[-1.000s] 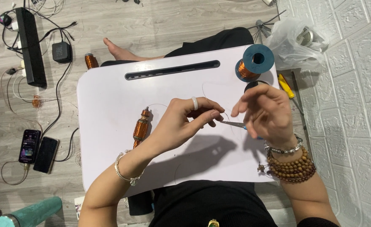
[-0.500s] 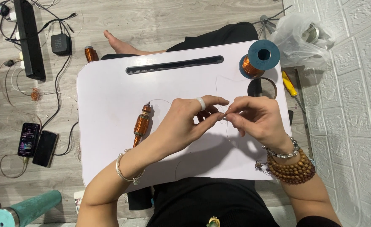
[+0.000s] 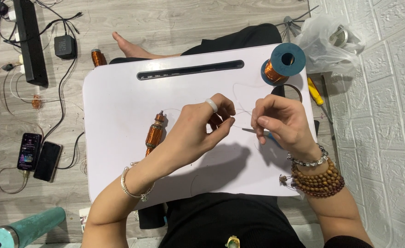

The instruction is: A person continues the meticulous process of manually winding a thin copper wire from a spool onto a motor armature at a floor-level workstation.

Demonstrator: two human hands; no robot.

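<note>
left hand (image 3: 198, 131): my fingers pinch a small copper-coloured piece, half hidden
right hand (image 3: 283, 121): pinching thin wire (image 3: 244, 111), scissors underneath
lap desk (image 3: 120, 115): wound armature (image 3: 155, 134), wire spool (image 3: 281, 63)

1. This is a room in a home, used as a makeshift workbench: the person sits on a wood-look floor (image 3: 175, 23), bare foot (image 3: 129, 46) out, with a white lap tray (image 3: 120, 96) across the legs.
2. A power strip (image 3: 30, 41), charger (image 3: 64, 46) and two phones (image 3: 39, 154) lie alongside.
3. A copper wire spool (image 3: 280, 64) and screwdriver (image 3: 317, 94) sit near the white padded wall (image 3: 386, 115).
</note>
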